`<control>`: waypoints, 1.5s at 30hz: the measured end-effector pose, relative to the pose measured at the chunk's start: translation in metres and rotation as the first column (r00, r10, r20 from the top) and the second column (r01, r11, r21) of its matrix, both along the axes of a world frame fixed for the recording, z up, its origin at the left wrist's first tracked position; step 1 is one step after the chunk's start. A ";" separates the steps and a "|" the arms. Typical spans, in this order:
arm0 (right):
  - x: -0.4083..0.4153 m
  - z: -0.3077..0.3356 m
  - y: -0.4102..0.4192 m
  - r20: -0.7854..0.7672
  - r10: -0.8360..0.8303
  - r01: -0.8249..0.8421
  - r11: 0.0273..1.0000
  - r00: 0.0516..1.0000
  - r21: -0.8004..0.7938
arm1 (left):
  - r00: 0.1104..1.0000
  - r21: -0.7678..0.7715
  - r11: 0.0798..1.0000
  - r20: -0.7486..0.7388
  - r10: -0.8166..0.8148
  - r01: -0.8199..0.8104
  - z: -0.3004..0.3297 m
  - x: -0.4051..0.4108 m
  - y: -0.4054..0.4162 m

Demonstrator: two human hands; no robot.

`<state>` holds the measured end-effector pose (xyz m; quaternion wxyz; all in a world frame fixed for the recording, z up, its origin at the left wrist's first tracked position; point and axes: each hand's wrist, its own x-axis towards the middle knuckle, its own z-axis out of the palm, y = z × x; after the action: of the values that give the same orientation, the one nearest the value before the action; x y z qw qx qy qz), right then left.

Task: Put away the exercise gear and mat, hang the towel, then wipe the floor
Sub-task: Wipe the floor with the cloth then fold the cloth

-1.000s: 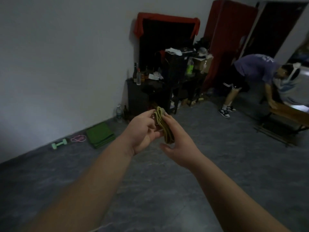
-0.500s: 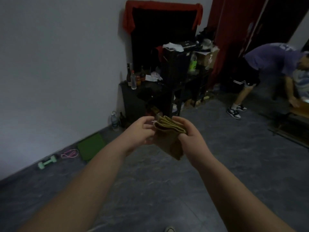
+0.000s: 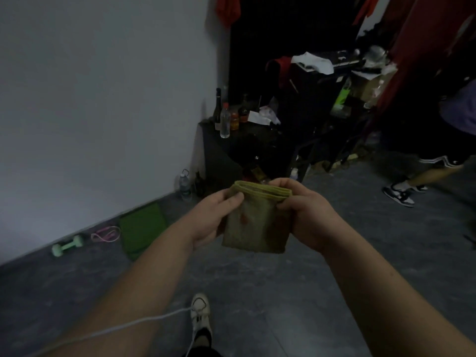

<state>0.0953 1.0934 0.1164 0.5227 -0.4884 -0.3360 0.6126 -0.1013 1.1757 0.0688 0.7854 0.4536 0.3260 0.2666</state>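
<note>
A folded olive-green towel [image 3: 255, 225] hangs in front of me, its folded top edge held level. My left hand [image 3: 216, 217] pinches the top left corner and my right hand [image 3: 306, 217] grips the top right corner. On the floor by the wall lie a folded green mat [image 3: 143, 229], a pink resistance band [image 3: 105, 234] and a mint-green dumbbell [image 3: 67, 245].
A dark cabinet [image 3: 219, 155] with bottles stands ahead, next to cluttered black shelving [image 3: 316, 104]. A water bottle [image 3: 185, 185] stands by the wall. Another person's legs and sneakers [image 3: 401, 194] are at the right. My shoe [image 3: 200, 313] and a white cable [image 3: 123, 328] are below.
The towel turned from edge-on to flat and facing me, with one hand now at each top corner. The view moved closer to the cabinet and tilted down, so my shoe shows.
</note>
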 end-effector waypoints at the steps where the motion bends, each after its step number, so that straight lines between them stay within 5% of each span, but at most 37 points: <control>1: 0.004 -0.004 0.024 0.005 -0.022 0.022 1.000 1.000 -0.003 | 1.000 -0.010 1.000 0.026 0.012 -0.011 -0.003 0.006 0.023; 8: 0.032 -0.038 0.182 0.141 -0.241 0.245 0.969 0.960 -0.013 | 0.996 -0.053 0.995 0.004 0.084 -0.083 -0.019 0.040 0.189; 14: 0.051 -0.092 0.260 -0.046 -0.198 0.180 0.949 0.979 -0.259 | 0.997 -0.208 0.975 -0.004 0.080 -0.079 -0.040 0.067 0.280; 19: 0.080 -0.128 0.320 -0.179 -0.113 0.051 0.948 0.977 -0.315 | 0.995 -0.333 0.938 -0.041 0.086 -0.095 -0.082 0.096 0.335; 28: 0.198 -0.195 0.463 0.135 0.111 -0.049 0.917 0.985 -0.395 | 0.971 -0.364 0.905 -0.179 0.161 -0.218 -0.145 0.185 0.429; 36: 0.251 -0.270 0.567 0.381 0.414 -0.246 0.875 0.827 -0.417 | 0.876 -0.305 0.863 -0.403 0.265 -0.402 -0.219 0.243 0.490; 45: 0.258 -0.353 0.652 0.566 0.439 -0.223 0.884 0.698 -0.411 | 0.706 -0.194 0.801 -0.614 0.351 -0.567 -0.305 0.268 0.553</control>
<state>0.3533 1.7458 -0.2363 0.1707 -0.6747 -0.4769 0.5368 0.1664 1.7288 -0.2363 0.6343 0.2564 0.6855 0.2491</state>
